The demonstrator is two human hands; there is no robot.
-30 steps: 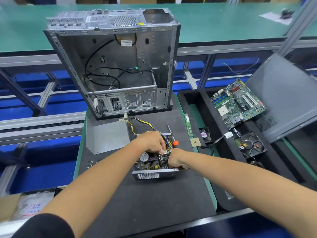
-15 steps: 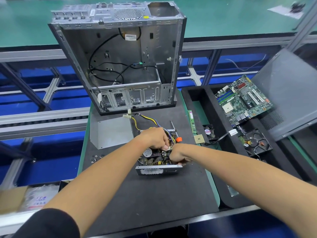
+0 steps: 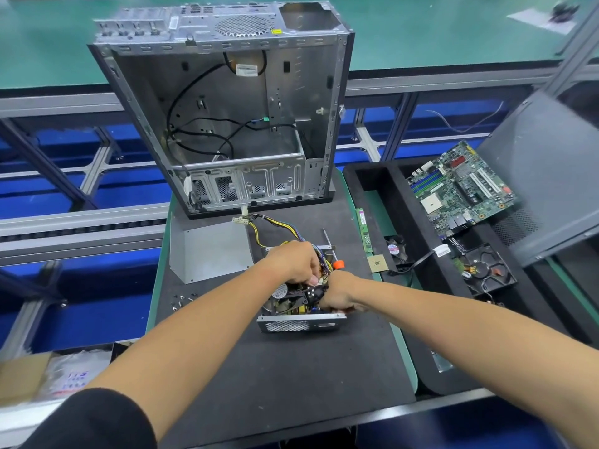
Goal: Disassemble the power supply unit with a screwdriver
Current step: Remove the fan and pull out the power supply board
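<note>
The power supply unit (image 3: 301, 324) lies opened on the black mat (image 3: 291, 367), its perforated metal wall facing me and its board and fan exposed. My left hand (image 3: 296, 264) reaches in from above with curled fingers and pinches a small white connector among the wires (image 3: 269, 226). Close beside it, my right hand (image 3: 340, 293) grips a black part inside the unit near its front wall. The screwdriver (image 3: 338, 264), with an orange handle, lies on the mat just behind my hands, in neither hand.
The unit's grey metal cover (image 3: 210, 251) lies to the left, with several loose screws (image 3: 183, 299) in front of it. An empty computer case (image 3: 227, 108) stands behind. A black tray (image 3: 421, 286) on the right holds a motherboard (image 3: 460, 189), fans and a memory stick (image 3: 364, 230).
Both hands stay on the opened unit with only small finger movement. The whole scene has shifted a little in the picture because my head moved.
</note>
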